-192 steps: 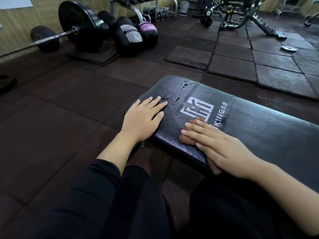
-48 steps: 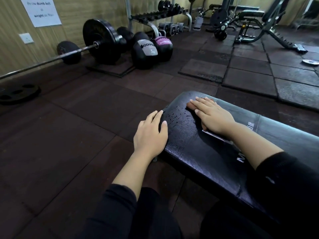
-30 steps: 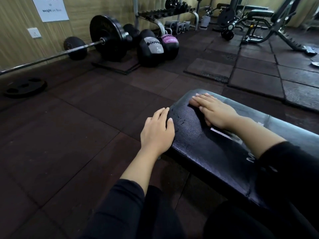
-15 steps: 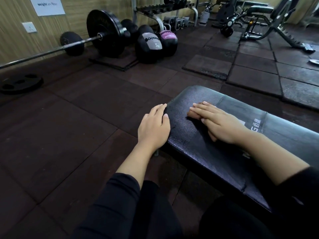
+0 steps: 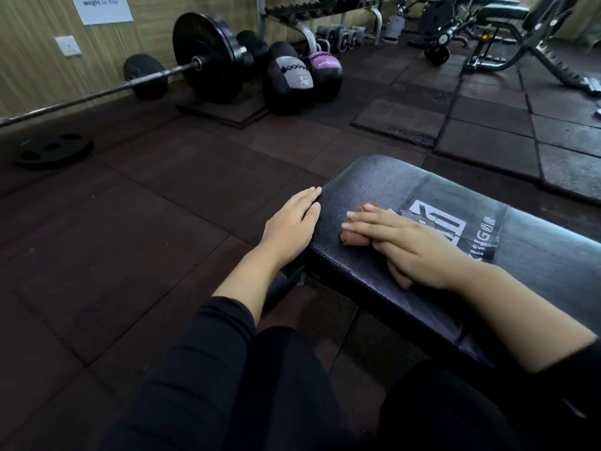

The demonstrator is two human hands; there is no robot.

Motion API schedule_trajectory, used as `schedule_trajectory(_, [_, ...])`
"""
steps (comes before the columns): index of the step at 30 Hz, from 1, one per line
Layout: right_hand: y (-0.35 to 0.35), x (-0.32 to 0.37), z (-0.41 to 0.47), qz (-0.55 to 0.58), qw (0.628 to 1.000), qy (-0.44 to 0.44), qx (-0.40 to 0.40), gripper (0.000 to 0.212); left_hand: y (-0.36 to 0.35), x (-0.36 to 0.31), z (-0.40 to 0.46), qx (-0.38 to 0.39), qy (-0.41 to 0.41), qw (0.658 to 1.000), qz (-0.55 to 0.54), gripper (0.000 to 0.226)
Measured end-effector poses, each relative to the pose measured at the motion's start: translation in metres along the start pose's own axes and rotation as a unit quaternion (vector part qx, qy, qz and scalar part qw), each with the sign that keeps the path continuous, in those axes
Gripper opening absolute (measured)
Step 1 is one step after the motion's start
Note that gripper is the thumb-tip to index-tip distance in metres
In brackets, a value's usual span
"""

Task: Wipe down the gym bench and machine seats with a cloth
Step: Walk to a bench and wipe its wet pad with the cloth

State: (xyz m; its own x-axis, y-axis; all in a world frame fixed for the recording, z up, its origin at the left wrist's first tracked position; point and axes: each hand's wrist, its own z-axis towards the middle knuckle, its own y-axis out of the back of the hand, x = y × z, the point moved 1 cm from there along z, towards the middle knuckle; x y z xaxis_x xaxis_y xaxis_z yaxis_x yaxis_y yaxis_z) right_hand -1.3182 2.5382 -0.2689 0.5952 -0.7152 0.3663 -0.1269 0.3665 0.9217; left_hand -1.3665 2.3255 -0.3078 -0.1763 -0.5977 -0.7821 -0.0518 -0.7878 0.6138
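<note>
A person's right hand (image 5: 411,247) presses flat, fingers straight, on one small brown cloth (image 5: 353,238) at the end of one black padded gym bench (image 5: 377,187), the flat left hand (image 5: 290,227) steadying its edge; wiping looks underway, with two medicine balls (image 5: 287,81) beyond.

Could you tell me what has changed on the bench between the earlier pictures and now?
The right hand, flat on the cloth, has drawn back from the far end of the bench toward the white logo. The droplets seen earlier at that end are gone. The left hand still rests open on the pad's end edge; nothing was picked up or released.
</note>
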Motion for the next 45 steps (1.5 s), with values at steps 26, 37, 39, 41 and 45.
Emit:
schedule_trajectory(26, [-0.01,0.013,0.006,0.013,0.997,-0.032,-0.07,0.043,-0.004,0.009,0.007,-0.004,-0.018,0.999,-0.051,0.039])
schedule_trajectory(37, [-0.006,0.016,0.022,0.002,0.972,-0.172,-0.157,0.048,0.008,-0.038,-0.02,-0.158,-0.013,0.981,0.115,0.049])
schedule_trajectory(39, [-0.011,0.003,0.009,-0.039,0.964,-0.226,-0.135,0.043,-0.01,-0.052,-0.034,-0.162,-0.055,0.969,0.177,0.055])
schedule_trajectory(41, [-0.015,-0.001,0.005,-0.045,0.962,-0.242,-0.121,0.041,-0.029,-0.055,-0.042,-0.125,-0.045,0.964,0.229,0.062])
schedule_trajectory(45, [-0.01,0.0,0.006,-0.038,0.964,-0.241,-0.108,0.04,-0.027,-0.052,-0.044,-0.093,-0.036,0.971,0.217,0.063])
